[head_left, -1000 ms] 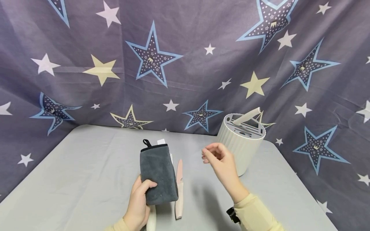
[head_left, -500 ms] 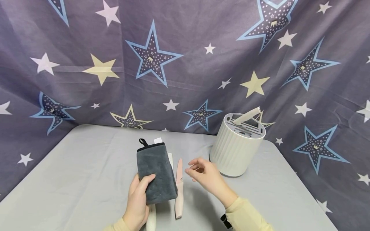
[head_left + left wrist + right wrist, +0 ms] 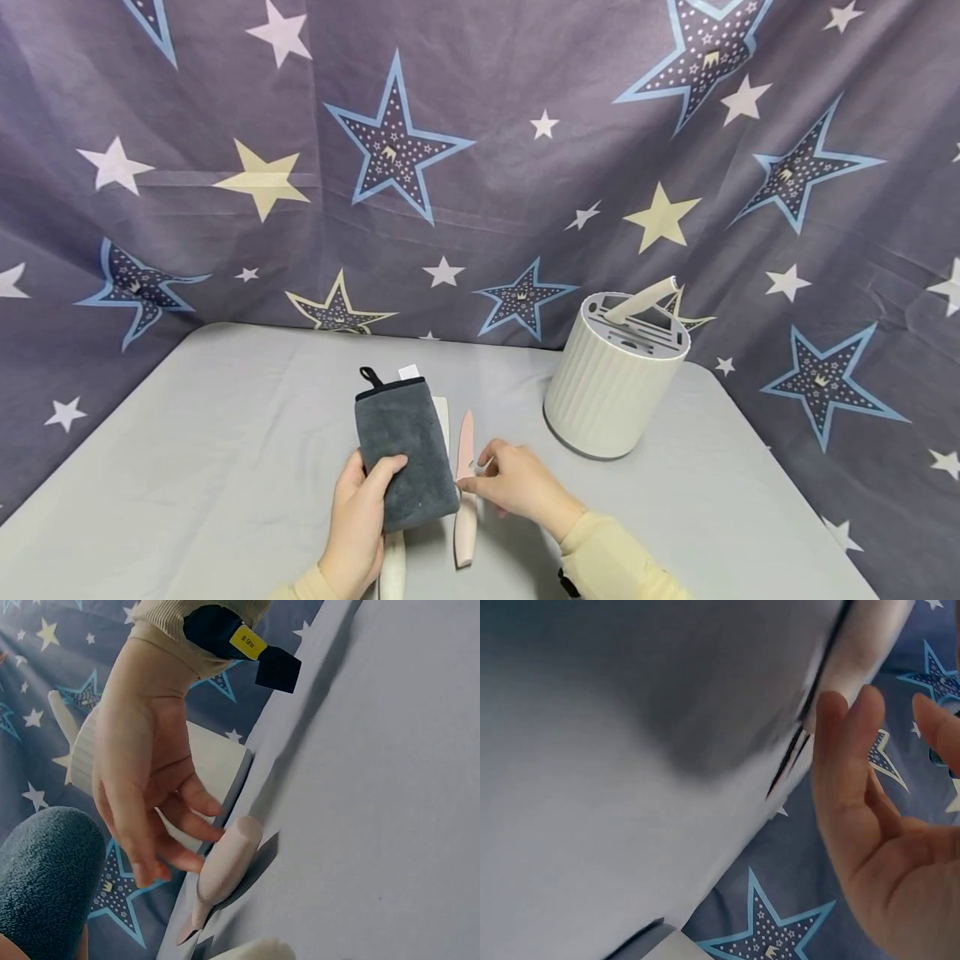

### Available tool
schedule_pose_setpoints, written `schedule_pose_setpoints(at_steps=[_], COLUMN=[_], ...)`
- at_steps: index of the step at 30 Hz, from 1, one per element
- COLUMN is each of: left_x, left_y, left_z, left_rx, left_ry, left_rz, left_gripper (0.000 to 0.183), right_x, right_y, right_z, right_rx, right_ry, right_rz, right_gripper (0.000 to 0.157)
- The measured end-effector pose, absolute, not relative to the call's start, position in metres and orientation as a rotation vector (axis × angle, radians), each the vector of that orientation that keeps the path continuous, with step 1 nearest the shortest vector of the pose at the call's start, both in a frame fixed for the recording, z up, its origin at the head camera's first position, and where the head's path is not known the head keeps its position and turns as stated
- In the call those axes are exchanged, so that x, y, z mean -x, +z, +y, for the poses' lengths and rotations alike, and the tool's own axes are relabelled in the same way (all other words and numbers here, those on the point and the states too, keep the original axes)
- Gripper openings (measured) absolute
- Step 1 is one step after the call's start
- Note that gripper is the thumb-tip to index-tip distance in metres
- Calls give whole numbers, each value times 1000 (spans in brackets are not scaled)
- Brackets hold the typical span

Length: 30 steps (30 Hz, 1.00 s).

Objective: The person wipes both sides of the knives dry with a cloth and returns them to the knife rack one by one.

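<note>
My left hand (image 3: 358, 521) grips a folded dark grey cloth (image 3: 405, 450) with a black hanging loop, thumb across its face. To its right a knife (image 3: 466, 533) with a pink blade and pale pink handle lies on the table. My right hand (image 3: 525, 487) is at that knife, fingertips right by the top of the handle. In the left wrist view its fingers reach down beside the knife handle (image 3: 229, 859). The right wrist view shows the fingers (image 3: 832, 765) apart from the thumb, near the handle. A second, whitish handle (image 3: 392, 567) shows below the cloth, its upper part hidden.
A ribbed white knife block (image 3: 603, 400) stands at the back right, one white-handled knife (image 3: 641, 301) leaning in its slotted top. A white flat piece (image 3: 442, 417) shows behind the cloth. The grey-covered table (image 3: 187, 467) meets a star-patterned curtain (image 3: 495, 208).
My right hand has moved left and toward me, from beside the knife block to the pink knife. My left hand keeps hold of the cloth, which has shifted slightly left.
</note>
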<state>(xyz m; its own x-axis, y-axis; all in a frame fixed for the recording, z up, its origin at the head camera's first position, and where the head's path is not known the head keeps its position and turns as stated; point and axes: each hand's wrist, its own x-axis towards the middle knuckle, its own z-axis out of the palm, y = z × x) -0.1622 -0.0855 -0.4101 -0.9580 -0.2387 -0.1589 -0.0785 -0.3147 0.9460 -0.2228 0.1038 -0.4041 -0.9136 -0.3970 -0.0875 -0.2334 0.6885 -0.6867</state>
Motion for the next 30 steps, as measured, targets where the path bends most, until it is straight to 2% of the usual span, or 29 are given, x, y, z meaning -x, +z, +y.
schedule_pose_setpoints(at_steps=[6,30], left_x=[163,163], left_y=[-412,-419], left_z=[-85,-83], left_rx=[-442,-464], left_ry=[-2415,-2408], left_rz=[-1807,-1877], left_gripper=[38,37], right_x=[225,232], right_y=[-411,-415], right_z=[101,88], right_rx=[474,396], right_ry=[-911,-744], right_rz=[2681,2625], right_gripper=[33,33])
